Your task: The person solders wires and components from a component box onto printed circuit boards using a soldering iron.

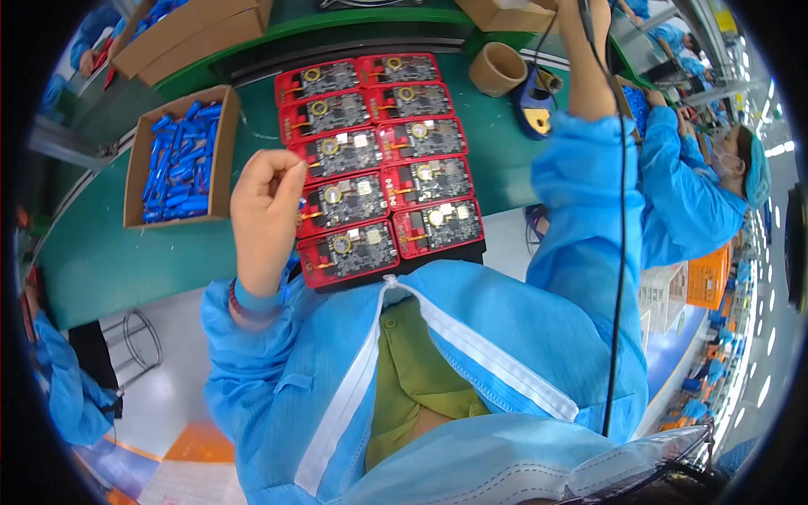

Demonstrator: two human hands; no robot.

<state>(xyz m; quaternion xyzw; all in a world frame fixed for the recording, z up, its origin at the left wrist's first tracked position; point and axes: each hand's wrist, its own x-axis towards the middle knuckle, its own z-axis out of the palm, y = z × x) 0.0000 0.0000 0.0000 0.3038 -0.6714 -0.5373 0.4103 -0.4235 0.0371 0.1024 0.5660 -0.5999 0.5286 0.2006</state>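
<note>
Cardboard box near left hand holds blue cylinders.

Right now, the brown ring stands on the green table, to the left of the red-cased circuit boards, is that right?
Not quite: the head view shows the brown ring on the green table, but to the right of the red-cased circuit boards, not the left.
</note>
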